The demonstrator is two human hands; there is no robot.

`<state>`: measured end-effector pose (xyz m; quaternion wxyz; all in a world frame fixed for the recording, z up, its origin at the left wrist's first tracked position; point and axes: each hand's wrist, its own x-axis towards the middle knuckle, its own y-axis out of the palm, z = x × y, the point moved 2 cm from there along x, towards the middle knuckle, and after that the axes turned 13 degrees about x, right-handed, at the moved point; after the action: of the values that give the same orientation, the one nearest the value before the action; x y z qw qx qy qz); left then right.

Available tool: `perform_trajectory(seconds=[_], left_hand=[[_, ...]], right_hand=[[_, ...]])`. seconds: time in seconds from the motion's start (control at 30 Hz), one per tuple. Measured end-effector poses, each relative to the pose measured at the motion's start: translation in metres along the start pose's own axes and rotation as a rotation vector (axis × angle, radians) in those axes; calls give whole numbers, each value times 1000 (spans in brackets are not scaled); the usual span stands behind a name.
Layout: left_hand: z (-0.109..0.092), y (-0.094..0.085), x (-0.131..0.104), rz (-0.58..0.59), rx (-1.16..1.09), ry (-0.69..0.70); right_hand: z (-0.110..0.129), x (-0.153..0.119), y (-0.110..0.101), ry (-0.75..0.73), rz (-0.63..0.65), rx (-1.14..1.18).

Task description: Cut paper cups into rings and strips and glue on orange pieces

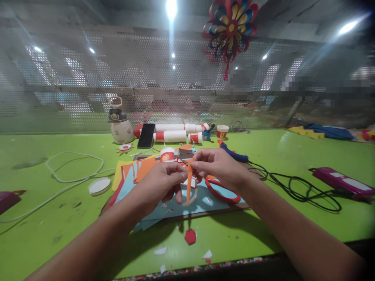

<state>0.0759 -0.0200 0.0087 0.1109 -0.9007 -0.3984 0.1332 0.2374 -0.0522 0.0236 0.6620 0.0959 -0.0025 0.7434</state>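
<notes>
A narrow orange paper strip (189, 191) hangs down between my two hands, over a stack of coloured paper. My right hand (218, 166) pinches its upper part between thumb and fingertips. My left hand (165, 181) closes thumb and forefinger on the strip's left edge. Red-handled scissors (224, 195) lie under my right hand, their blades largely hidden by it. Light blue sheets (152, 203) top the stack, with orange sheets (146, 168) behind. Just beyond my hands stands a red and white paper cup (167, 154). A red paper hexagon (190, 237) lies nearer me.
A blue glue gun (236, 153) and black cable (293, 183) lie right, near a purple power strip (342, 181). At the back are a bottle (121, 130), a phone (146, 136) and stacked paper cups (172, 136). A white cable (73, 180) and round lid (99, 186) lie left.
</notes>
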Motion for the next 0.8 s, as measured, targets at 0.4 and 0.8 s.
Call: perform_trajectory(seconds=[0.4,0.8], left_hand=[[0,2,-1,13,-39,36],[-2,1,-1,31,-48,64]], right_hand=[[1,0,0,9,3,-1],[1,0,0,12,11,-6]])
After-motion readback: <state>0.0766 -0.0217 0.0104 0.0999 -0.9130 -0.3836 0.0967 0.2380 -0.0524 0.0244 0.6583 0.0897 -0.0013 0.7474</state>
